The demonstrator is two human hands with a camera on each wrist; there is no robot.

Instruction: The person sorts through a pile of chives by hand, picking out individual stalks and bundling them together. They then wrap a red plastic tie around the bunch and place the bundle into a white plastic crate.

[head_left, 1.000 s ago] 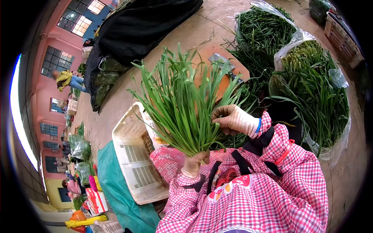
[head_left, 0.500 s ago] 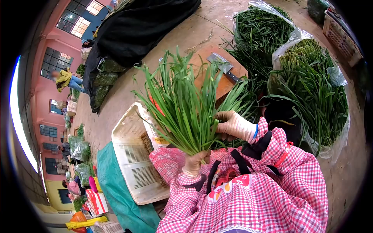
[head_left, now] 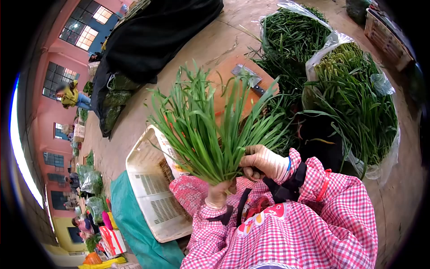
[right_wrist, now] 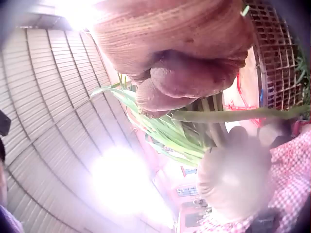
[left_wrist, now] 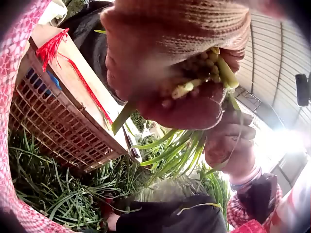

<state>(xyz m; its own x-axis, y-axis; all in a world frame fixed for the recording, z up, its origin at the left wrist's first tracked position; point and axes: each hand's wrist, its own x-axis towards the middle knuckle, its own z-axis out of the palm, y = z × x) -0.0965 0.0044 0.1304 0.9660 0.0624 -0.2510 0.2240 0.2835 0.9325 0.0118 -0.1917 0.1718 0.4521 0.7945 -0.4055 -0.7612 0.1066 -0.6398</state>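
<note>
Right hand [head_left: 266, 160] had just dropped lower, closer to the left hand [head_left: 218, 195], putting its fingers near the base of the bunch [head_left: 197, 143]. The left hand gripped this leafy green bunch upright above the lap, its leaves fanned out. The right fingers were curled; through the glare, they seemed to pinch a stem [right_wrist: 233, 115]. Beyond, a cleaver [head_left: 247, 75] lay on a board [head_left: 266, 77] on the brown floor [head_left: 228, 33], with a white basket [head_left: 150, 190] to the left. Pink walls [head_left: 51, 114] and paned windows [head_left: 85, 24] enclosed the room.
</note>
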